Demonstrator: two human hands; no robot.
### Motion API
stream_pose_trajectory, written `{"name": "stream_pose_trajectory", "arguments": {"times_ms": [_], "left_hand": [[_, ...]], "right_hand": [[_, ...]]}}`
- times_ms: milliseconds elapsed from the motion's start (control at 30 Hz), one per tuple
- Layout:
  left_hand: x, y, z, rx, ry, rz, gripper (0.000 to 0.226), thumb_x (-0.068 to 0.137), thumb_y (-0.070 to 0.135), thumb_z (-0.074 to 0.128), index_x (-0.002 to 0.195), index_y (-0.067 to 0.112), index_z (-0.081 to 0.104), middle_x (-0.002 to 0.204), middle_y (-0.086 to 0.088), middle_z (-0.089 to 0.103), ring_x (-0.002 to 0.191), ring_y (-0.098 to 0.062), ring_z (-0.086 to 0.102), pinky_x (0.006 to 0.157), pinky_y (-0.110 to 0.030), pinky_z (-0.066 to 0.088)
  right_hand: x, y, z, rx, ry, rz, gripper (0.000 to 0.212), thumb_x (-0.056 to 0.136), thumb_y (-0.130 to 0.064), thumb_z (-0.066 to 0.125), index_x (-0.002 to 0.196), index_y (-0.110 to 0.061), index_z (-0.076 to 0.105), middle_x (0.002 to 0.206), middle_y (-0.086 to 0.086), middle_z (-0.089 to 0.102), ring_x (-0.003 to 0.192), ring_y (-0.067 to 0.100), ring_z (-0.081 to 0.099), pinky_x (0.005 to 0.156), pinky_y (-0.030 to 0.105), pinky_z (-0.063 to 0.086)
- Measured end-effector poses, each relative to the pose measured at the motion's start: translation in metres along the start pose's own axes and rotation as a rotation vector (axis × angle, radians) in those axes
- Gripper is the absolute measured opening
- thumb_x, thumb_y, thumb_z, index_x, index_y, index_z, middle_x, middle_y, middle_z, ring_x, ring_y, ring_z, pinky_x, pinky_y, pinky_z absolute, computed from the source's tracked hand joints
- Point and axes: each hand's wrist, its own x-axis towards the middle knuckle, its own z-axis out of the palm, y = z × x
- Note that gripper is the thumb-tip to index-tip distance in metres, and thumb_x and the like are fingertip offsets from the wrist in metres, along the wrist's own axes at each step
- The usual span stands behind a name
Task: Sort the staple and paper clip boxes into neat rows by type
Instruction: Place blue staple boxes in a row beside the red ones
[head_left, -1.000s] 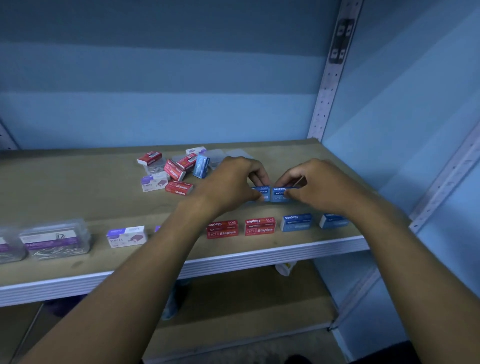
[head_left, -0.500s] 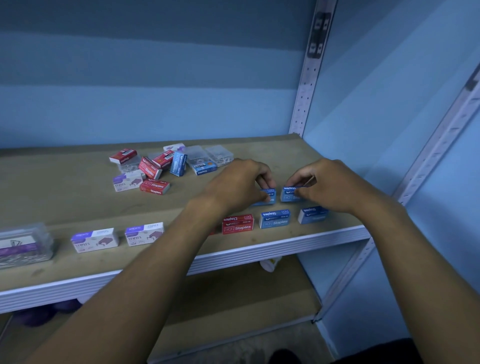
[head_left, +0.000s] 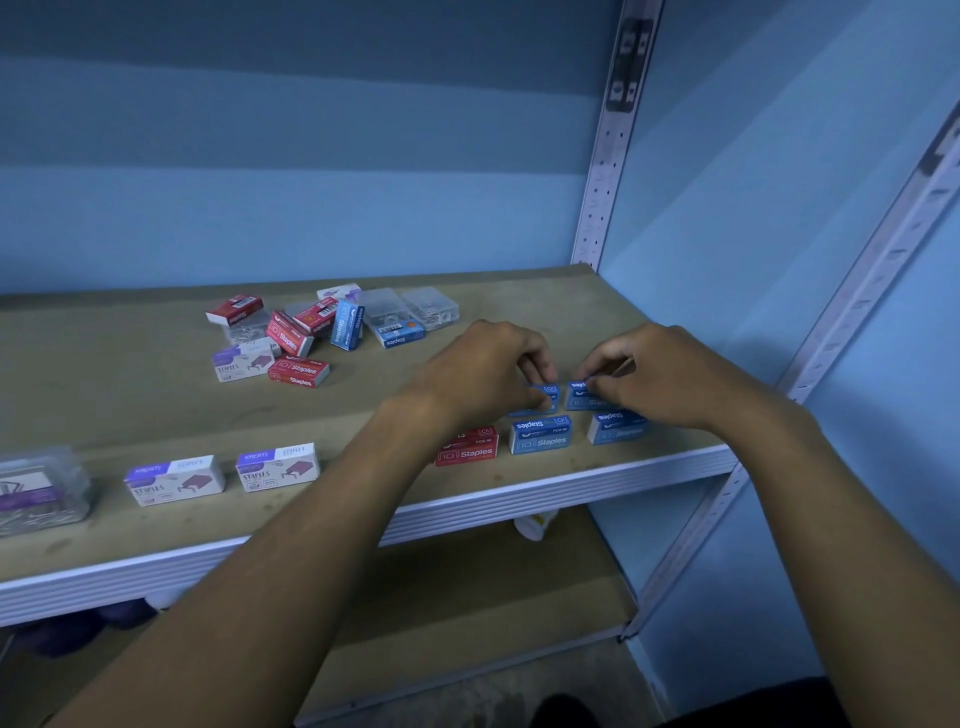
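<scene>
Blue walls behind and to the right, banded in darker and lighter shades under dim, bluish light; perforated metal uprights at the back right corner and the front right; tan shelf board with ribbed white front edge; lower shelf beneath.

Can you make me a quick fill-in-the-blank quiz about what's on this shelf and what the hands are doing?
1. Each hand pinches a ____ staples box: left hand, right hand.
2. In the front row, the red box lies ____ of the blue box.
3. The two white staples boxes lie near the shelf's ____ edge.

Answers: blue; left; front
</scene>
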Motion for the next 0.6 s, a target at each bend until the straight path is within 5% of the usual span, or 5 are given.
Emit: {"name": "stream_pose_trajectory", "arguments": {"times_ms": [200, 600], "left_hand": [[-0.008, -0.008, -0.010, 0.016, 0.088, -0.018, 0.023, 0.081, 0.050, 0.070, 0.084, 0.027, 0.072, 0.081, 0.013, 0.071, 0.079, 0.003, 0.065, 0.069, -0.019, 0.053], [-0.055, -0.050, -0.068, 0.170, 0.165, -0.151, 0.013, 0.088, 0.031, 0.062, 0.087, 0.024, 0.072, 0.091, 0.013, 0.071, 0.079, 0.005, 0.060, 0.070, -0.011, 0.047]], "right_hand": [[0.006, -0.011, 0.001, 0.026, 0.054, -0.041, 0.013, 0.093, -0.028, 0.067, 0.097, -0.029, 0.079, 0.089, -0.018, 0.071, 0.089, 0.001, 0.064, 0.073, 0.010, 0.043], [0.042, -0.063, 0.032, 0.075, 0.016, -0.185, 0.021, 0.092, -0.020, 0.064, 0.095, -0.034, 0.080, 0.084, -0.028, 0.068, 0.077, -0.019, 0.057, 0.063, -0.002, 0.036]]}}
